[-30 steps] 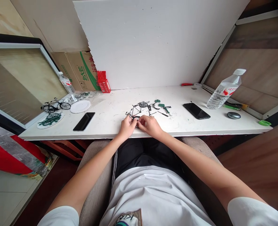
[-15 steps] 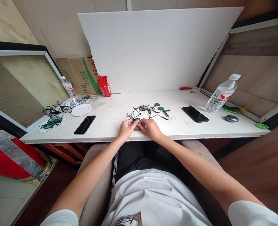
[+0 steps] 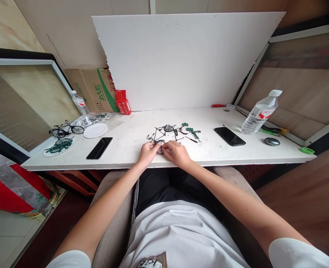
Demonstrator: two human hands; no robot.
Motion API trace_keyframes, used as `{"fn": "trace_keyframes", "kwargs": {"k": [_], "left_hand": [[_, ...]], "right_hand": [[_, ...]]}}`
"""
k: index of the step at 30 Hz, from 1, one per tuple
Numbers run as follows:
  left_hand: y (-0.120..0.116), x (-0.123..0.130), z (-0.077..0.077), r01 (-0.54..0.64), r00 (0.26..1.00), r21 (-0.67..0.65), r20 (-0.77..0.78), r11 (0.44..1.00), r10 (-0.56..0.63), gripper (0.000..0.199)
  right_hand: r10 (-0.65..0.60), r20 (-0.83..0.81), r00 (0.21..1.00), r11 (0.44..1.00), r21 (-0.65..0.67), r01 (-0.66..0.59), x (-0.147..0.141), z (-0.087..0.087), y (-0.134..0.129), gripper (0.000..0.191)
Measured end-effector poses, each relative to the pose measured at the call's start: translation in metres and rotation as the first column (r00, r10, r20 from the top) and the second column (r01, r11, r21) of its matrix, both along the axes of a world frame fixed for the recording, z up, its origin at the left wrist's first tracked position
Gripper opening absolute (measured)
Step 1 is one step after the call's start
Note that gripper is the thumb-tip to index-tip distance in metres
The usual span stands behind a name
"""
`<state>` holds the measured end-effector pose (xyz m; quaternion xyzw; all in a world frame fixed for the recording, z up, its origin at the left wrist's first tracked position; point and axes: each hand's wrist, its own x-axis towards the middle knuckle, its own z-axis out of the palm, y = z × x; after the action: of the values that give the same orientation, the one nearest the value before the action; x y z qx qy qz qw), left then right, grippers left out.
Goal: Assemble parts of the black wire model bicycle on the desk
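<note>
Near the table's front edge my left hand (image 3: 148, 152) pinches a small black model bicycle wheel (image 3: 160, 150) with thin spokes. From the other side my right hand (image 3: 178, 153) has its fingertips closed at the wheel's right rim; my fingers partly cover it. Just beyond my hands lies a thin black model bicycle frame (image 3: 160, 131). Another small spoked wheel (image 3: 168, 128) rests behind it. Several loose black and green parts, among them a green block (image 3: 189, 129), are scattered to the right.
A finished model bicycle (image 3: 66, 130) stands at left beside a white plate (image 3: 95, 130) and a green tangle of parts (image 3: 58, 145). One phone (image 3: 99, 148) lies left, another phone (image 3: 230, 136) right. A water bottle (image 3: 260, 112) and a grey mouse (image 3: 272, 141) are further right.
The view has shifted slightly. Between my hands more of the wheel shows, as my right fingers sit a little further from my left. Both hands stay at the wheel.
</note>
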<state>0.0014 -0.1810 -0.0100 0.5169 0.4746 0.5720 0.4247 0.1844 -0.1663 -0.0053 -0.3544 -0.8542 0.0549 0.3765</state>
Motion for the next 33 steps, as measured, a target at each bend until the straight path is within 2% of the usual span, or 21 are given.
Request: {"fn": "trace_keyframes", "kwargs": {"k": [6,10,16,21,28,33], "left_hand": [[-0.0019,-0.0003,0.0012,-0.001,1.0,-0.006,0.002,1.0,0.002,0.042],[-0.0043,0.0005,0.0041,-0.05,0.996,0.019,-0.07,0.999,0.051,0.04],[-0.003,-0.0011,0.0026,-0.025,0.997,0.021,-0.079,0.999,0.027,0.034],[-0.0004,-0.005,-0.0001,-0.01,0.993,0.027,-0.118,1.0,0.013,0.038],[-0.0035,-0.0029,0.0057,0.04,0.999,0.032,-0.03,0.999,-0.039,0.037],[-0.0008,-0.0036,0.0024,0.057,0.998,0.03,0.003,0.998,-0.057,0.038]], "right_hand": [[-0.054,0.008,0.999,0.998,-0.025,0.054,-0.0012,-0.0001,-0.0014,0.007],[-0.06,0.03,0.998,0.998,-0.012,0.061,-0.002,0.0,-0.0012,0.005],[-0.059,0.044,0.997,0.998,0.003,0.059,-0.003,0.0004,-0.0019,0.004],[-0.047,0.064,0.997,0.998,0.043,0.045,-0.003,0.0005,-0.0022,0.006],[-0.057,0.13,0.99,0.989,0.144,0.038,-0.0027,0.0013,-0.0043,0.018],[-0.057,0.088,0.994,0.993,0.105,0.048,-0.0021,0.0034,-0.0066,0.014]]}}
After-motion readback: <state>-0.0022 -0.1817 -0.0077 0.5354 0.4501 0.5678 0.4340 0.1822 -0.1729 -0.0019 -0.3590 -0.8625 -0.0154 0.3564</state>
